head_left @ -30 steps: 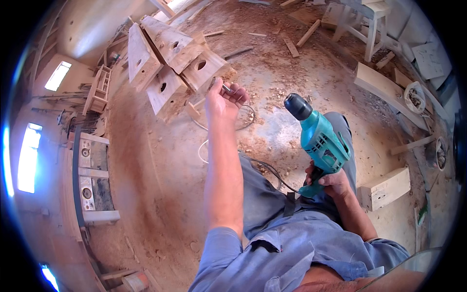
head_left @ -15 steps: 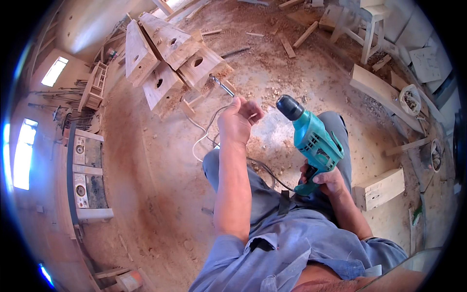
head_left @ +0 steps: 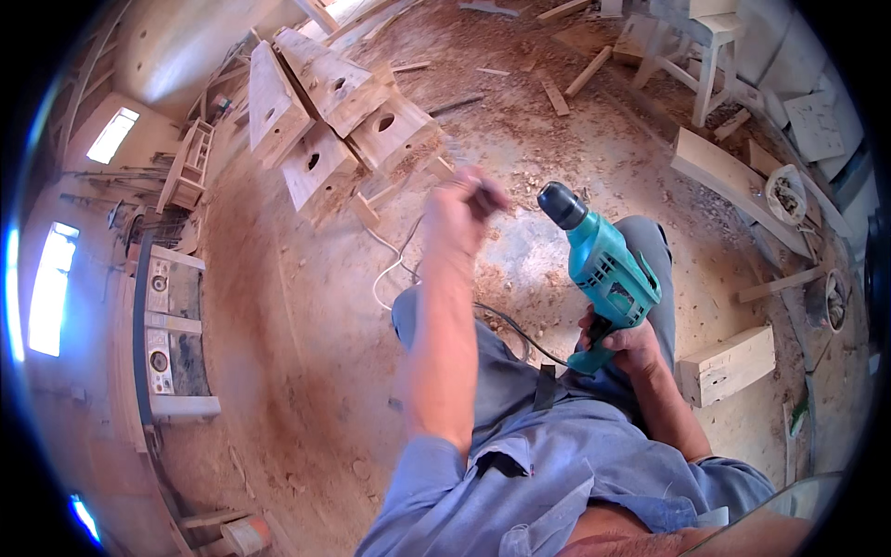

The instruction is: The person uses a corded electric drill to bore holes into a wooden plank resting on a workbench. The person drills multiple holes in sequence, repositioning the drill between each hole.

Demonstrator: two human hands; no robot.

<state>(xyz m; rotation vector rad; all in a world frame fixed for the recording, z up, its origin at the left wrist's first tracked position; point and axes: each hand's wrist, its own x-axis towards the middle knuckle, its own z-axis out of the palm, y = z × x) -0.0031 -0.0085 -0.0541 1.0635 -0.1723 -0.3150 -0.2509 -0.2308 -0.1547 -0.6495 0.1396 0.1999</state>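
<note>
My right hand (head_left: 629, 343) is wrapped round the handle of a teal power drill (head_left: 611, 265). Its black chuck (head_left: 562, 205) points up and away from me, with no bit showing in it. My left hand (head_left: 459, 212), smeared by motion, is closed in front of the wooden blocks. From its fingers a drill bit (head_left: 451, 148) sticks out as a faint blur; half a second ago it showed as a steel twist bit. Ahead and to the left stand several pale wooden blocks (head_left: 394, 130) with holes bored in their faces, apart from both hands.
A power cord (head_left: 520, 330) runs from the drill past my knees. To the right lie a squared timber (head_left: 729, 365), a long beam (head_left: 738, 190) and a bucket (head_left: 787, 195). A wooden stool (head_left: 710, 65) stands far right. Sawdust and wood scraps cover the floor (head_left: 306, 353).
My left hand has swung slightly to the right with the drill bit, which is now blurred. The drill in my right hand sits nearly where it was.
</note>
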